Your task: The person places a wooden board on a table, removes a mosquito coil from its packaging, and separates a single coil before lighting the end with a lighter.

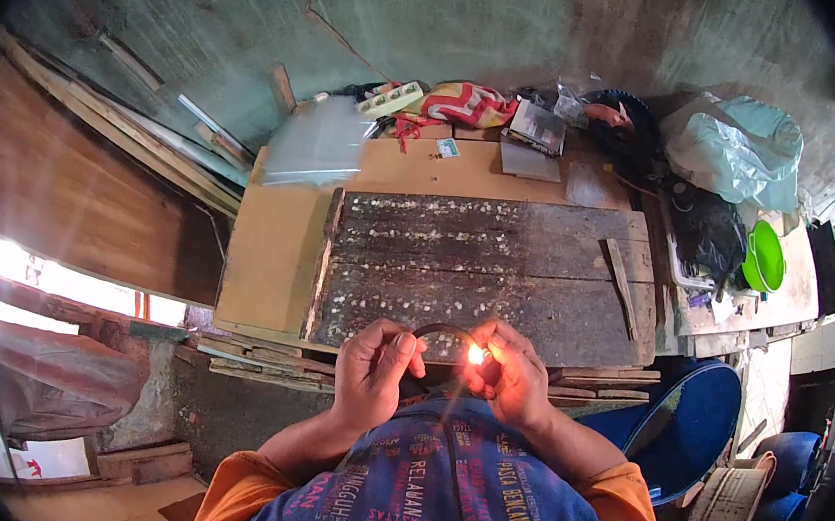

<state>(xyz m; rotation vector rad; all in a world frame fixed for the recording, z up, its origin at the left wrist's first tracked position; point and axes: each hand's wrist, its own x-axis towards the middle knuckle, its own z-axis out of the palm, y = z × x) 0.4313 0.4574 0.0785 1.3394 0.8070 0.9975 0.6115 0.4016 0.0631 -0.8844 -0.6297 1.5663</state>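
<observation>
My left hand (377, 369) pinches one end of a thin dark curved strip (444, 327) between thumb and fingers. The strip arches over toward my right hand (515, 378), whose fingers are closed. A small bright flame (476, 355) burns at the right fingertips, by the strip's other end. Glare and the fingers hide what the right hand grips. Both hands are above the near edge of a dark plank board (436, 272), dotted with rows of small whitish bits. A loose wooden stick (622, 290) lies on the board's right side.
Behind the board lie clear plastic sheets (320, 141), a red-and-yellow cloth (468, 105) and a dark booklet (537, 126). Plastic bags (741, 141) and a green bowl (765, 257) stand at right. A blue barrel (688, 427) is below them. Stacked planks (267, 359) jut under the table.
</observation>
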